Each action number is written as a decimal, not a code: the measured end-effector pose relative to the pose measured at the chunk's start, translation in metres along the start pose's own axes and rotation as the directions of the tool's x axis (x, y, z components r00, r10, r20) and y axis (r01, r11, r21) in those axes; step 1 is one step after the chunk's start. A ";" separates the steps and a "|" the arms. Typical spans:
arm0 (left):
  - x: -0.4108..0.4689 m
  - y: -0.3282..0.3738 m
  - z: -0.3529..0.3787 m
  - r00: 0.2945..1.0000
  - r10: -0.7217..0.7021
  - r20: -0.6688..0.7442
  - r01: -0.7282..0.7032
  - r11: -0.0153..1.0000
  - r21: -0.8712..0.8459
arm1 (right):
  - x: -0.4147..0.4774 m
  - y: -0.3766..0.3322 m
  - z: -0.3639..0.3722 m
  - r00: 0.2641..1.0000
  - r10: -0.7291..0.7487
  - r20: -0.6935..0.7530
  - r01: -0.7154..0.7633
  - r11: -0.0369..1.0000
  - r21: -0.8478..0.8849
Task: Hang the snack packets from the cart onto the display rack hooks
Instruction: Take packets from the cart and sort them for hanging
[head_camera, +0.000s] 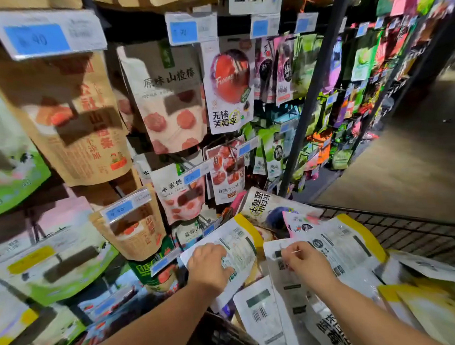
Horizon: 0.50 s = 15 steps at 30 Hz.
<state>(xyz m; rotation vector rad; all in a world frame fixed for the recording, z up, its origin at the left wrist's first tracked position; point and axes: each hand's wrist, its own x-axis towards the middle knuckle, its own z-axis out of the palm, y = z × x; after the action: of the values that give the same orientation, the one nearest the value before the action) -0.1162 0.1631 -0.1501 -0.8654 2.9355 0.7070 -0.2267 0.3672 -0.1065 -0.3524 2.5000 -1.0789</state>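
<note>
We are looking down over the wire cart [416, 230] at the near right, heaped with snack packets, most lying back side up with their barcodes showing. Our left hand [209, 266] is on the yellow-edged packet [242, 238] at the cart's left rim, knuckles up. The fingers are bent over its printed back and hold it, and the thumb is out of sight. That packet tilts up out of the heap, its yellow top strip pointing away from us toward the display rack [318, 86]. Just to the right, our right hand [306, 263] pinches the top edge of the white barcode packet [292, 296] between thumb and forefinger, the other fingers curled in. This one stands nearly upright among the others. Behind the hand lies another yellow-trimmed pouch [348, 245], and farther back a packet with a purple fruit picture [265, 202] leans against the rack. Both held packets are inside the cart, neither on a hook. On the rack to the left and far side, the hooks carry rows of packets. There is a hawthorn packet [163, 96], a plum packet [229, 92] and a peach packet [180, 196] lower down, with blue price tags [183, 31] clipped in front.
</note>
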 end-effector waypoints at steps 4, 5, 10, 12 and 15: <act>0.004 -0.013 -0.003 0.982 -0.173 -0.076 0.180 0.979 0.100 | -0.003 0.017 -0.006 1.000 0.028 0.009 -0.028 0.999 -0.019; 0.007 -0.017 -0.006 0.968 -0.239 -0.074 0.245 0.965 0.090 | -0.002 0.019 -0.005 0.999 0.032 0.021 -0.032 0.999 -0.015; 0.015 -0.028 -0.022 0.934 -0.346 0.089 0.354 0.931 -0.093 | 0.000 0.015 0.005 0.996 0.025 0.091 -0.023 1.000 -0.021; 0.016 -0.028 -0.029 0.930 -0.337 0.144 0.355 0.926 -0.125 | 0.001 0.011 0.010 0.993 0.011 0.114 -0.010 1.000 -0.011; 0.017 -0.021 -0.042 0.936 -0.294 0.193 0.332 0.920 -0.209 | 0.003 0.001 0.015 0.988 -0.015 0.156 0.019 0.999 -0.027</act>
<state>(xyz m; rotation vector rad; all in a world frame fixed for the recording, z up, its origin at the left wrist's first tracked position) -0.1151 0.1212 -0.1235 -1.2019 2.5207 1.0591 -0.2225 0.3573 -0.1174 -0.4491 2.3800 -0.9836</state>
